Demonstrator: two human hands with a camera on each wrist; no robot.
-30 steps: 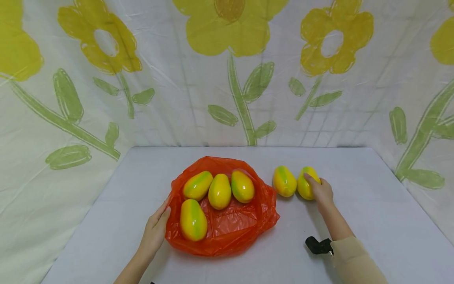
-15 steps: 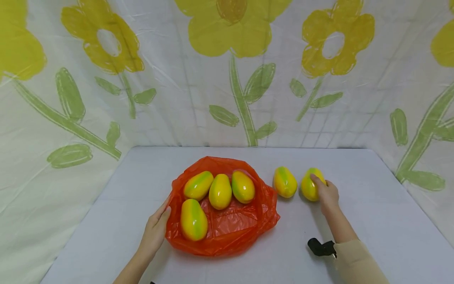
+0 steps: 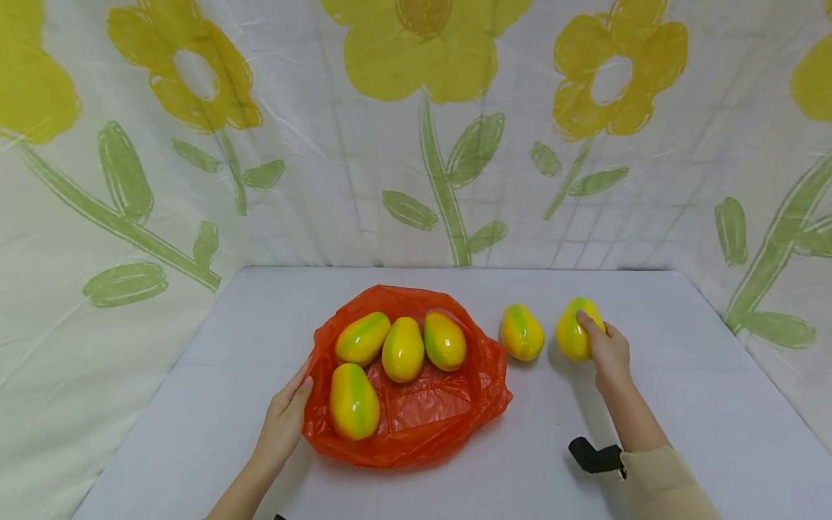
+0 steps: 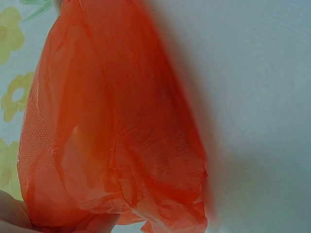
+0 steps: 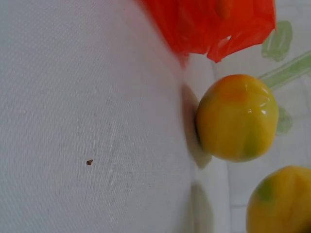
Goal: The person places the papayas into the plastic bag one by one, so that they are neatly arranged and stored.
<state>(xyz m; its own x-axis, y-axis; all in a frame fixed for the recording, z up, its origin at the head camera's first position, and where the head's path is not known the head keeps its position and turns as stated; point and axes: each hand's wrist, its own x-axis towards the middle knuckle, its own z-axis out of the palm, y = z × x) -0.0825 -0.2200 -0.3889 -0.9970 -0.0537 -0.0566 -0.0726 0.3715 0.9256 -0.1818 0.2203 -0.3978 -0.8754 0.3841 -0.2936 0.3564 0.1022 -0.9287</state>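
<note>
A red plastic bag (image 3: 425,408) lies spread wide on the table, with several glossy yellow-green papayas (image 3: 403,352) inside. My left hand (image 3: 284,415) holds the bag's left side, thumb on the near face and fingers hidden behind the film. To the right, my right hand (image 3: 611,357) grips another papaya (image 3: 570,334), its thumb across the top. A gap between this papaya (image 5: 279,206) and its shadow shows in the right wrist view, so it is off the table. Between it and the bag sits one more papaya (image 3: 522,334), untouched.
The white-covered table (image 3: 520,462) ends at a hanging cloth (image 3: 312,180) printed with yellow flowers. A black device (image 3: 594,456) sticks out beside the right sleeve (image 3: 666,480). A tiny brown speck (image 5: 89,162) lies on the tabletop.
My right hand has moved slightly right with the gripped papaya and raised it off the table. The left hand and the bag have stayed in place.
</note>
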